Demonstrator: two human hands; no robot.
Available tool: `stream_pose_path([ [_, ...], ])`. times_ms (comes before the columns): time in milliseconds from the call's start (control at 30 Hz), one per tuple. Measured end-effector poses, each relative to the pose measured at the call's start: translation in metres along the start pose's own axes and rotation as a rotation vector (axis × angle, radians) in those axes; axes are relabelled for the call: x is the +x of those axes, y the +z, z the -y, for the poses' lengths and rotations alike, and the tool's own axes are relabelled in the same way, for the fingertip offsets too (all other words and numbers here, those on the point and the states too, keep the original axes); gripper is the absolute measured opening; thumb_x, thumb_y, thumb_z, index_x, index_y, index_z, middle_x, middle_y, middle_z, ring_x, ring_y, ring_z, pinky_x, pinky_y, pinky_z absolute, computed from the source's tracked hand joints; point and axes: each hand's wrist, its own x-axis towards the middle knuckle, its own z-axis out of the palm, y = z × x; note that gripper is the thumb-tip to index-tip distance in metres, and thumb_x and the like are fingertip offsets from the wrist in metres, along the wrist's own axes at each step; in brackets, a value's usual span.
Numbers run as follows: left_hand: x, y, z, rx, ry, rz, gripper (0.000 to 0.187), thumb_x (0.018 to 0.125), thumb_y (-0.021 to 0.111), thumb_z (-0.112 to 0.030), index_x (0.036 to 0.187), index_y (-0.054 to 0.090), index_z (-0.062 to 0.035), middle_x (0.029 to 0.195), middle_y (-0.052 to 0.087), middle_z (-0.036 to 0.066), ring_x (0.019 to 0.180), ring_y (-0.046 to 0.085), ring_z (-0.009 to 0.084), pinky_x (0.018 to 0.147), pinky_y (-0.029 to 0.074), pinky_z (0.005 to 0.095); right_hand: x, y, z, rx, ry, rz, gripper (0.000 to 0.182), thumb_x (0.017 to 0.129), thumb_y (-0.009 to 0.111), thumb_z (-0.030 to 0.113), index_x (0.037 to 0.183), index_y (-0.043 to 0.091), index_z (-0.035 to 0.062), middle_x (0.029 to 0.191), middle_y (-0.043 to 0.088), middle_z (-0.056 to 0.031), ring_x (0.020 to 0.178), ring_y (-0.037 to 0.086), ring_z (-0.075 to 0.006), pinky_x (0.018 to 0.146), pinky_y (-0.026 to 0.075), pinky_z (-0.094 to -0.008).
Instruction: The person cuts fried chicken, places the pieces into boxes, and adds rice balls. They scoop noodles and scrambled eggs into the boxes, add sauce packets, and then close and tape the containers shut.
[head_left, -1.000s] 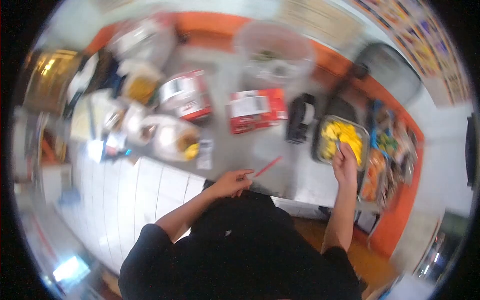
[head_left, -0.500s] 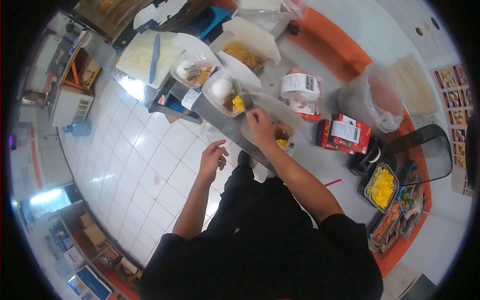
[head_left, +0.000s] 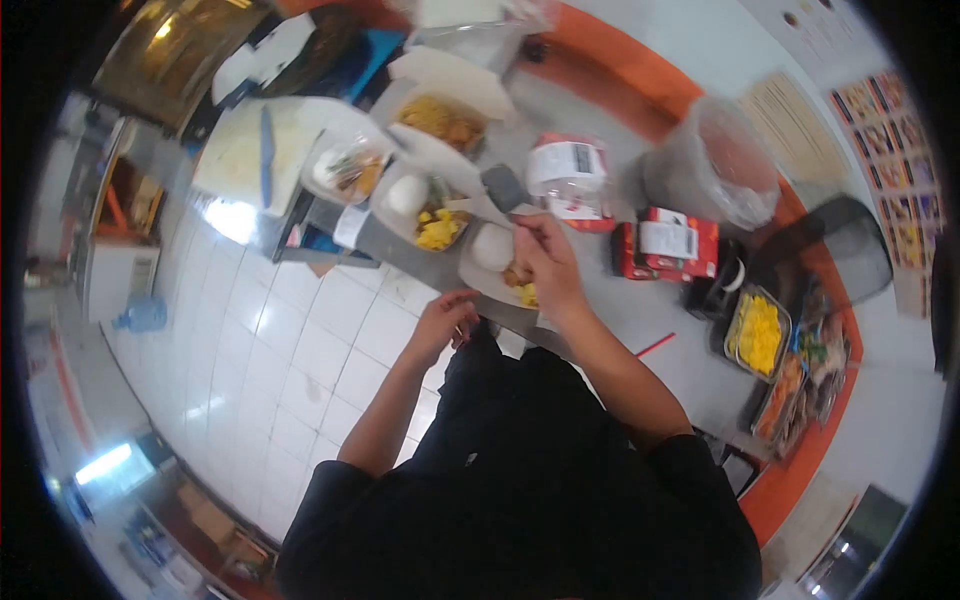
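My right hand (head_left: pixel 548 265) is closed over the nearest open takeaway box (head_left: pixel 472 285), which has a white rice mound (head_left: pixel 492 246), brown pieces and yellow food. Just beyond its fingertips shows the dark, broad head of a spoon-like utensil (head_left: pixel 505 187); its handle is hidden in the hand. My left hand (head_left: pixel 443 325) hovers by the counter edge, empty, fingers loosely bent and apart. Left of the nearest box stands another open box (head_left: pixel 388 222) with rice and crumbly yellow food (head_left: pixel 438 230). A third box (head_left: pixel 345 165) is beside it.
A box of golden-brown food (head_left: pixel 440 120) stands behind. Further right are labelled red packages (head_left: pixel 570 175), red cartons (head_left: pixel 668 245), a lined bin (head_left: pixel 705 165) and a tray of yellow food (head_left: pixel 757 333). A blue-handled knife (head_left: pixel 266 157) lies on the cutting board (head_left: pixel 225 150).
The view has shifted. My right hand has turned upward, and the dark utensil head now shows clear beyond the fingers. Yellow food in the middle box looks more spread out. My left hand is nearer the boxes.
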Motion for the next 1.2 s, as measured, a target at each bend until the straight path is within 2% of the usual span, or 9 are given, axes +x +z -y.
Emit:
stream_pose_path([
  [33, 0.002, 0.014, -0.003, 0.077, -0.035, 0.078, 0.037, 0.095, 0.056, -0.017, 0.128, 0.056, -0.0015, 0.086, 0.064, 0.007, 0.058, 0.058, 0.01, 0.043, 0.041, 0.0219, -0.015, -0.018, 0.016, 0.167, 0.029, -0.046, 0.011, 0.101, 0.056, 0.021, 0.107, 0.054, 0.0111, 0.073, 0.04, 0.0056, 0.056, 0.03, -0.004, 0.049, 0.024, -0.0197],
  [167, 0.01, 0.105, -0.015, 0.329, -0.166, 0.504, 0.038, 0.097, 0.056, -0.022, 0.131, 0.056, -0.0048, 0.09, 0.065, 0.006, 0.063, 0.06, 0.0092, 0.048, 0.044, 0.0207, -0.094, -0.158, 0.044, 0.25, -0.152, -0.469, 0.01, 0.101, 0.057, 0.021, 0.102, 0.054, 0.0114, 0.069, 0.04, 0.0052, 0.054, 0.03, -0.0038, 0.046, 0.025, -0.0213],
  [267, 0.029, 0.184, -0.005, 0.427, -0.245, 0.774, 0.038, 0.098, 0.056, -0.022, 0.133, 0.055, -0.0072, 0.094, 0.066, 0.007, 0.065, 0.06, 0.0096, 0.049, 0.045, 0.0209, -0.17, -0.314, 0.009, -0.44, -0.248, -1.088, 0.011, 0.099, 0.058, 0.017, 0.093, 0.057, 0.0082, 0.067, 0.047, 0.0023, 0.055, 0.042, -0.0081, 0.049, 0.034, -0.0244],
  [367, 0.044, 0.268, 0.008, 0.508, -0.169, 0.932, 0.037, 0.098, 0.055, -0.02, 0.133, 0.055, -0.0075, 0.095, 0.066, 0.007, 0.065, 0.061, 0.01, 0.049, 0.046, 0.0216, -0.243, -0.427, -0.013, -0.978, -0.251, -1.402, 0.016, 0.097, 0.06, 0.016, 0.086, 0.059, 0.0033, 0.066, 0.056, -0.0047, 0.059, 0.053, -0.015, 0.055, 0.043, -0.0305],
  [500, 0.076, 0.379, 0.044, 0.523, -0.089, 0.988, 0.038, 0.097, 0.056, -0.019, 0.133, 0.054, -0.0061, 0.095, 0.066, 0.007, 0.064, 0.061, 0.0108, 0.048, 0.047, 0.0236, -0.259, -0.483, 0.007, -1.006, -0.088, -1.379, 0.016, 0.095, 0.06, 0.019, 0.095, 0.061, 0.0033, 0.075, 0.065, -0.019, 0.072, 0.064, -0.0379, 0.064, 0.049, -0.0446],
  [867, 0.151, 0.578, 0.121, 0.617, 0.04, 0.512, 0.067, 0.098, 0.046, -0.01, 0.156, 0.013, -0.0116, 0.094, 0.066, 0.014, 0.055, 0.065, 0.0198, 0.043, 0.051, 0.0323, -0.182, -0.544, 0.017, -1.434, 0.345, -0.914, 0.021, 0.091, 0.053, 0.019, 0.099, 0.059, 0.0005, 0.082, 0.068, -0.0236, 0.075, 0.067, -0.042, 0.066, 0.052, -0.0534],
  [1000, 0.159, 0.585, 0.129, 0.547, 0.031, 0.46, 0.066, 0.098, 0.043, -0.006, 0.157, 0.014, -0.0145, 0.089, 0.065, 0.014, 0.055, 0.064, 0.019, 0.044, 0.051, 0.0327, -0.17, -0.558, 0.021, -1.488, 0.448, -0.732, 0.02, 0.089, 0.053, 0.017, 0.095, 0.064, 0.0009, 0.082, 0.068, -0.0222, 0.078, 0.069, -0.0403, 0.07, 0.055, -0.0506],
  [1100, 0.16, 0.585, 0.131, 0.508, 0.022, 0.442, 0.064, 0.098, 0.042, -0.005, 0.157, 0.018, -0.0144, 0.087, 0.065, 0.012, 0.055, 0.062, 0.0177, 0.046, 0.051, 0.0324, -0.173, -0.593, 0.03, -1.371, 0.231, -0.548, 0.016, 0.083, 0.061, 0.015, 0.087, 0.064, -0.001, 0.082, 0.068, -0.0248, 0.074, 0.067, -0.0422, 0.066, 0.052, -0.0501],
  [1200, 0.163, 0.585, 0.138, 0.475, 0.021, 0.43, 0.063, 0.097, 0.042, -0.007, 0.156, 0.022, -0.0156, 0.086, 0.065, 0.011, 0.055, 0.061, 0.0166, 0.048, 0.053, 0.0316, -0.185, -0.595, 0.047, -1.206, 0.168, -0.5, 0.016, 0.084, 0.065, 0.014, 0.079, 0.065, -0.0005, 0.078, 0.068, -0.0185, 0.067, 0.066, -0.0343, 0.062, 0.051, -0.0423],
])
